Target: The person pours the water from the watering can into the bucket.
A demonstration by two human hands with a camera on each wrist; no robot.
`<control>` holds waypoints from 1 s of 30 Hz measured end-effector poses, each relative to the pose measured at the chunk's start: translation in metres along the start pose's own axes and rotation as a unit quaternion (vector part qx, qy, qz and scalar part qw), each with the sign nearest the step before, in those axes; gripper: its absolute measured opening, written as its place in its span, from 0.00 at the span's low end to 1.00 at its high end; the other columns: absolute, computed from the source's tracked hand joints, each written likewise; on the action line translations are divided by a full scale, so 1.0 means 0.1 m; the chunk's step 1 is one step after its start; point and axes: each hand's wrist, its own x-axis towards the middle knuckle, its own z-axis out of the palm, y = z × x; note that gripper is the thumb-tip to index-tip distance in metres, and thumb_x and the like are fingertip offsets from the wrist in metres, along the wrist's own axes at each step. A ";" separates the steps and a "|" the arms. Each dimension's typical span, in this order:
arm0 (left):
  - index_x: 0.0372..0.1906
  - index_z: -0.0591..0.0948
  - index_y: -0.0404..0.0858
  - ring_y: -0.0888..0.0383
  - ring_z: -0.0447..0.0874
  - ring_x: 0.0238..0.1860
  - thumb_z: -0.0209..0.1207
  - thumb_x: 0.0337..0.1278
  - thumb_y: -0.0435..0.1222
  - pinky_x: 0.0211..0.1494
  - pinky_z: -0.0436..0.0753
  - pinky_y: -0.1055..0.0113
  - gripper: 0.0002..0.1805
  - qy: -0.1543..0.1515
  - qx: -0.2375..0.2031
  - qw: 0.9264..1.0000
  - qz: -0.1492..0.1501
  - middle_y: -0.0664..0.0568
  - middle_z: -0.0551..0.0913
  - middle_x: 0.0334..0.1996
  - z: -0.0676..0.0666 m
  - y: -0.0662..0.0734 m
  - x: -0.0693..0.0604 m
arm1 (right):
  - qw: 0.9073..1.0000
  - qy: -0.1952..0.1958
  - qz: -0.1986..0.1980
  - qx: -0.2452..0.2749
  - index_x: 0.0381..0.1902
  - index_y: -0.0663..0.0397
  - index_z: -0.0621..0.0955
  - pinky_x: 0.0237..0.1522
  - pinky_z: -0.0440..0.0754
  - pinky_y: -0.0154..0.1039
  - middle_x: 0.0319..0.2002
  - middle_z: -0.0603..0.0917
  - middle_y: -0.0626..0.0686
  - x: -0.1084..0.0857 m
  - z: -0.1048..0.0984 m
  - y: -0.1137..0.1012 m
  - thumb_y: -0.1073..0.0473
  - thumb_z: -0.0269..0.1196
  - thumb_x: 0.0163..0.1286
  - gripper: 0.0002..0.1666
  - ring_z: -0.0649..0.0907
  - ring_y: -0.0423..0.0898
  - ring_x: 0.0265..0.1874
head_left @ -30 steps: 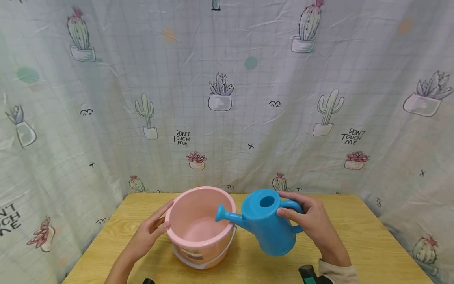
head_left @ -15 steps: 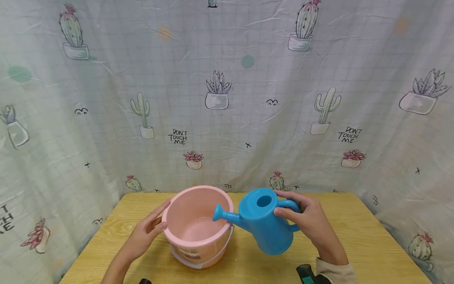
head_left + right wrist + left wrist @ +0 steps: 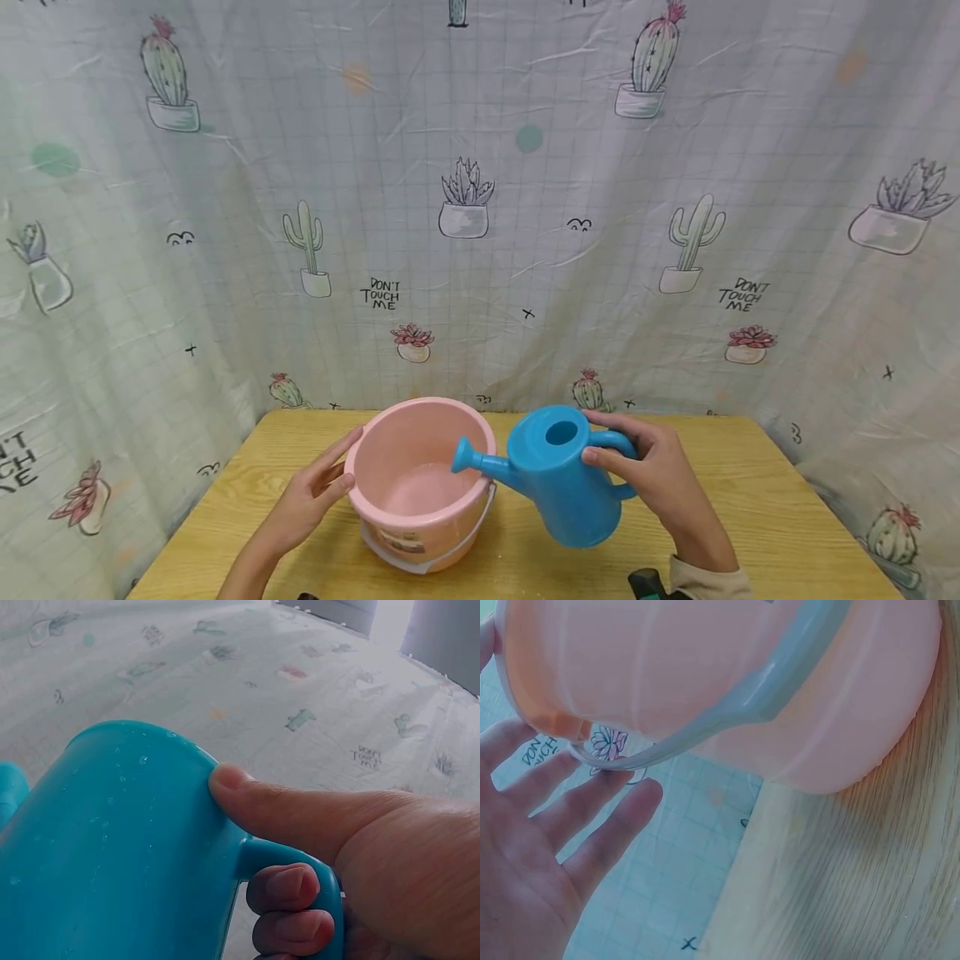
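Observation:
A pink bucket point(image 3: 422, 527) stands upright on the table, its pale handle point(image 3: 682, 739) hanging down along the outer wall. My left hand point(image 3: 307, 500) touches the bucket's rim from the left. In the left wrist view its fingers are spread and fairly straight, close to the end of the bucket handle. My right hand point(image 3: 660, 467) grips the handle of a blue watering can point(image 3: 573, 500). Fingers curl through that handle, and the thumb presses on the can's upper edge. The can tilts to the left, its spout's flared end point(image 3: 463, 456) over the bucket's opening. Droplets dot the can's side in the right wrist view.
A wooden table point(image 3: 750, 517) lies under the bucket. Behind it and at both sides hangs a pale curtain point(image 3: 525, 250) printed with cacti. Dark wrist-worn gear point(image 3: 647, 583) shows by the right sleeve.

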 end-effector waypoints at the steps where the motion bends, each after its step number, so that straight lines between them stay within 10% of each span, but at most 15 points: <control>1: 0.76 0.56 0.39 0.73 0.70 0.64 0.47 0.71 0.26 0.56 0.78 0.75 0.32 0.001 0.003 1.000 -0.002 0.40 0.53 0.76 0.00 0.00 0.00 | 1.000 0.000 0.000 0.000 0.63 0.55 0.77 0.51 0.82 0.53 0.57 0.81 0.61 0.00 0.00 0.00 0.59 0.65 0.66 0.27 0.83 0.30 0.46; 15: 0.76 0.55 0.41 0.73 0.70 0.64 0.46 0.72 0.27 0.56 0.79 0.75 0.32 -0.004 -0.001 1.000 -0.016 0.46 0.53 0.77 -0.02 0.02 0.01 | 1.000 0.006 0.002 -0.012 0.63 0.54 0.77 0.51 0.81 0.58 0.57 0.82 0.61 -0.01 0.00 -0.07 0.58 0.66 0.65 0.27 0.82 0.58 0.54; 30: 0.76 0.56 0.42 0.74 0.71 0.63 0.47 0.71 0.27 0.56 0.78 0.75 0.32 0.003 0.012 1.000 -0.020 0.43 0.54 0.76 0.01 0.02 0.00 | 1.000 -0.005 -0.003 -0.008 0.64 0.56 0.76 0.52 0.81 0.56 0.57 0.81 0.61 -0.01 -0.01 -0.04 0.59 0.65 0.66 0.28 0.82 0.28 0.47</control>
